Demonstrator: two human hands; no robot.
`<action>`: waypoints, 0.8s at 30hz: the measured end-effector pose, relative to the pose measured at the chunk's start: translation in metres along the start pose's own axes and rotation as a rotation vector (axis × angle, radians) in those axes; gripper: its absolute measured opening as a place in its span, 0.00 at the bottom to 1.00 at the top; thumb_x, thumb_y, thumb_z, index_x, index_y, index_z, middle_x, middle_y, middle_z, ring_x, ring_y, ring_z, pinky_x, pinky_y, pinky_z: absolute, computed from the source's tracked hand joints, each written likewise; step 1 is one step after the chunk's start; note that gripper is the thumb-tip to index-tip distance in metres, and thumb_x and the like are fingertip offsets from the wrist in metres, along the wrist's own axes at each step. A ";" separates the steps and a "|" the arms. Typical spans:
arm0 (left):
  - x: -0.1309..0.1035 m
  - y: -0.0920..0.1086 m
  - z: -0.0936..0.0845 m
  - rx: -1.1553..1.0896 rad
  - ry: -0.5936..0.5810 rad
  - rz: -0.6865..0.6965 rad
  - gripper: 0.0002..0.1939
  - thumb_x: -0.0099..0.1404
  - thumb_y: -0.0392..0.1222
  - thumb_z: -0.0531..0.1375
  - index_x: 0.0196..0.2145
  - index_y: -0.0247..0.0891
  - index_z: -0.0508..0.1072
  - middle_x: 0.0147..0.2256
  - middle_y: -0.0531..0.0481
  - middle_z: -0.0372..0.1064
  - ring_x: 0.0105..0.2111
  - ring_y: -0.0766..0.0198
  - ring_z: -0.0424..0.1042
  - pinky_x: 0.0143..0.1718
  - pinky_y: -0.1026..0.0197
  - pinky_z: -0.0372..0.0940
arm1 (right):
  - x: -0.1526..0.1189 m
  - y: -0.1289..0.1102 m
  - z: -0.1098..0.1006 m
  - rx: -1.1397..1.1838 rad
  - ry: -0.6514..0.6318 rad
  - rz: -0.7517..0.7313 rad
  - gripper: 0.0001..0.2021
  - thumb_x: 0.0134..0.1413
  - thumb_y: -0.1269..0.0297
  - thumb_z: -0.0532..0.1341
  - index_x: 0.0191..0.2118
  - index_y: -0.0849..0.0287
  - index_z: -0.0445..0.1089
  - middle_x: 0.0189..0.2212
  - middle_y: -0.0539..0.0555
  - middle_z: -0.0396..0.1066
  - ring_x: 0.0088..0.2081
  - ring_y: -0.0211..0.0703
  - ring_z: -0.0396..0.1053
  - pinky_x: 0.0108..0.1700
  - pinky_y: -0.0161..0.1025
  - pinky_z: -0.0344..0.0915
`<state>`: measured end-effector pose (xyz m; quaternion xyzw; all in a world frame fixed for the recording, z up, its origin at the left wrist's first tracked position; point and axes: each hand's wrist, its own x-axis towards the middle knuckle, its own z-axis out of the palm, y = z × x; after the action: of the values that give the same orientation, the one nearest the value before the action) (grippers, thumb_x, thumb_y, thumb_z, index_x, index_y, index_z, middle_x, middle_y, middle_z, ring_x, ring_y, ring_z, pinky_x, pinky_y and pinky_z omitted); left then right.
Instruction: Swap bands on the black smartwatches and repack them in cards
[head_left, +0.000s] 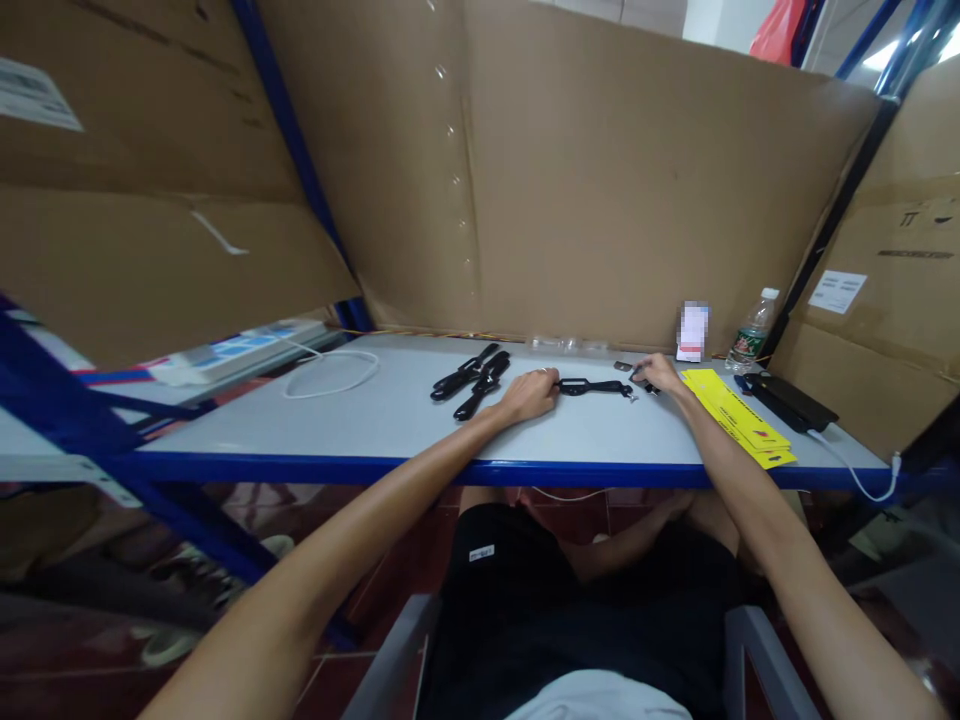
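My left hand (531, 394) is closed on the left end of a long black handled tool (600, 386), which lies flat with a slot-like opening near my fingers. Its exact kind is not clear. Just past the tool's right end, my right hand (657, 372) has its fingers pinched together over a small dark piece too small to name. Small shiny bits (631, 397) lie by the tool's tip, below that hand. Several similar black tools (480, 380) rest in a loose pile left of my left hand.
Yellow printed cards (739, 415) lie right of my right hand. Behind are a propped phone (691, 332), a water bottle (752, 330) and a black case (793, 400) with a white cable. A coiled white cable (334, 375) lies left. Cardboard walls (600, 180) enclose the blue-edged table (375, 425).
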<state>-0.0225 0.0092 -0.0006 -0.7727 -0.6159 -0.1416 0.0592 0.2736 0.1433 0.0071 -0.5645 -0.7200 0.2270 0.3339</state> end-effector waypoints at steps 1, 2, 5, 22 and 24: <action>0.000 0.001 0.000 -0.003 -0.006 0.010 0.14 0.71 0.40 0.52 0.51 0.38 0.72 0.47 0.38 0.77 0.47 0.47 0.76 0.45 0.53 0.66 | 0.000 -0.001 -0.001 0.015 0.034 -0.017 0.10 0.36 0.69 0.70 0.31 0.58 0.76 0.24 0.50 0.75 0.31 0.45 0.74 0.33 0.36 0.65; 0.000 0.001 0.000 -0.008 -0.010 0.024 0.14 0.71 0.41 0.52 0.50 0.38 0.72 0.47 0.38 0.77 0.47 0.48 0.76 0.45 0.53 0.65 | 0.000 -0.004 -0.003 0.031 0.088 -0.039 0.08 0.36 0.69 0.70 0.29 0.58 0.74 0.25 0.50 0.75 0.32 0.45 0.74 0.34 0.37 0.65; 0.000 0.004 -0.001 -0.020 -0.007 0.072 0.14 0.71 0.41 0.52 0.49 0.39 0.72 0.47 0.39 0.77 0.46 0.49 0.76 0.44 0.53 0.65 | -0.003 -0.015 -0.005 0.170 0.206 -0.143 0.09 0.37 0.65 0.70 0.28 0.57 0.71 0.27 0.50 0.76 0.33 0.45 0.73 0.37 0.38 0.67; -0.009 0.010 -0.011 -0.036 0.010 0.088 0.15 0.72 0.41 0.51 0.53 0.38 0.70 0.43 0.39 0.78 0.43 0.48 0.76 0.44 0.53 0.63 | -0.028 -0.095 0.054 0.374 -0.315 -0.141 0.08 0.41 0.70 0.66 0.33 0.60 0.72 0.26 0.49 0.72 0.31 0.38 0.68 0.32 0.32 0.64; -0.009 0.010 -0.011 -0.028 0.006 0.074 0.16 0.72 0.41 0.51 0.54 0.38 0.70 0.41 0.39 0.78 0.43 0.48 0.77 0.44 0.53 0.62 | -0.029 -0.092 0.053 0.402 -0.310 -0.140 0.08 0.42 0.70 0.66 0.33 0.61 0.73 0.27 0.50 0.73 0.31 0.38 0.69 0.33 0.32 0.64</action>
<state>-0.0159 -0.0048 0.0084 -0.7953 -0.5847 -0.1502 0.0552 0.1779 0.0940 0.0302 -0.3942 -0.7404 0.4254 0.3399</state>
